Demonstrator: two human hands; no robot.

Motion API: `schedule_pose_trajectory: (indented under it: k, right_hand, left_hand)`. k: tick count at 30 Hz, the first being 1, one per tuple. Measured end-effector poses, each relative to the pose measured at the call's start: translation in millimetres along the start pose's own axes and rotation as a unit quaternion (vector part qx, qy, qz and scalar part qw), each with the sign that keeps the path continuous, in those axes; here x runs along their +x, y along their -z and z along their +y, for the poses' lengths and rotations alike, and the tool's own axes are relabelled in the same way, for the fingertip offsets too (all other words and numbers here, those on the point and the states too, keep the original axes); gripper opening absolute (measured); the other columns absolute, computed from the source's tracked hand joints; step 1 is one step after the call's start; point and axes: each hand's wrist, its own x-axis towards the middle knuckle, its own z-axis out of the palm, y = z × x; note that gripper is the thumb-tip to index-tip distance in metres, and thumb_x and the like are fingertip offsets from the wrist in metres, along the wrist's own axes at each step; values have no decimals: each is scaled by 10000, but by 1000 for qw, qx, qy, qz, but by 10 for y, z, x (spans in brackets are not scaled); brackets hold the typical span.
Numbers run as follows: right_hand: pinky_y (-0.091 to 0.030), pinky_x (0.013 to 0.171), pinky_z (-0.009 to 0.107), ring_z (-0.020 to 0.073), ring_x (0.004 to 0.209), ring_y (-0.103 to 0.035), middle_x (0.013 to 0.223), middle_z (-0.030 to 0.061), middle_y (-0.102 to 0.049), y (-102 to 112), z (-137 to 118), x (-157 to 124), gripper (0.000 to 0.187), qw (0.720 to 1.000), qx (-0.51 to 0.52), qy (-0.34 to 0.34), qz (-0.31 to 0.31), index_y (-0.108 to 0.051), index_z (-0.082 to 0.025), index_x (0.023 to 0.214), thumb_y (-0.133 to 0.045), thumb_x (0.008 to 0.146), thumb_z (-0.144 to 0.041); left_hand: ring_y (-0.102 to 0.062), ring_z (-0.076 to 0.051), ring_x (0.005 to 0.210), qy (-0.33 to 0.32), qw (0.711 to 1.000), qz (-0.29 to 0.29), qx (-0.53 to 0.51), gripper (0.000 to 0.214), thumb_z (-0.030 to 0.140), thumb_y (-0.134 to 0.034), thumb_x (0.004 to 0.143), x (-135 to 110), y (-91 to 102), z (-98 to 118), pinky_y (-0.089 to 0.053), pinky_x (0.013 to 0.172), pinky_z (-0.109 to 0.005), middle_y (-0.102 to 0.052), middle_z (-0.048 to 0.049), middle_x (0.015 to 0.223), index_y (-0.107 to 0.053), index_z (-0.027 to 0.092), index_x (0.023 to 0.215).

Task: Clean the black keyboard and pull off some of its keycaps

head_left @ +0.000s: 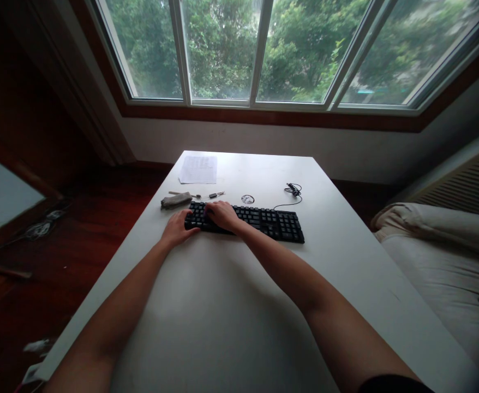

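A black keyboard (264,221) lies across the middle of a white table (337,240), its cable (293,191) coiled behind it. My left hand (177,229) is at the keyboard's left end, thumb along the front edge and fingers curled round the corner. My right hand (222,214) lies palm down on the keys of the left part, fingers spread over them and slightly bent. Both bare forearms reach in from the bottom of the view.
Behind the keyboard lie a folded grey cloth (176,200), a small metal tool (216,194), a small round ring (247,199) and a printed sheet (198,169). A light sofa (436,245) stands right of the table. Dark wooden floor lies to the left, and a wide window stands behind.
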Motion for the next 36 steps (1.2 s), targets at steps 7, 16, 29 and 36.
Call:
schedule_pose_trajectory:
  k: [7, 16, 29, 36]
  right_hand:
    - [-449, 872, 307, 228, 993, -656, 1027, 55, -741, 413, 723, -632, 199, 999, -7, -53, -10, -747, -267, 1072, -620, 919, -253]
    - [-499, 774, 351, 223, 839, -654, 965, 39, -740, 882, 1812, -1713, 174, 984, 59, -165, 7, -724, -279, 992, -635, 852, -228]
    - [-480, 784, 348, 218, 865, -658, 958, 34, -742, 1015, 1763, -1533, 82, 977, 62, -176, 99, -708, -275, 948, -664, 882, -297]
    - [-473, 870, 285, 168, 935, -660, 1009, 7, -743, 515, 948, -576, 151, 983, 173, -1, 63, -704, -221, 1002, -591, 905, -197]
  left_hand:
    - [-574, -336, 1229, 24, 1000, -5, -13, 640, 551, -757, 754, -20, 23, 13, -450, 1066, -502, -617, -97, 1310, -537, 265, 1282]
    - [-573, -338, 1215, 18, 1000, -7, -9, 641, 566, -731, 771, -40, 38, 30, -455, 1058, -500, -616, -104, 1302, -532, 251, 1292]
    - [-494, -376, 1348, 13, 1000, -4, 8, 966, 598, -723, 778, -8, -35, -56, -371, 1143, -520, -497, -160, 1508, -322, 210, 1566]
    - [-445, -368, 1395, 12, 999, 7, 37, 856, 672, -635, 817, 11, -94, -127, -311, 1188, -517, -523, -160, 1484, -433, 188, 1495]
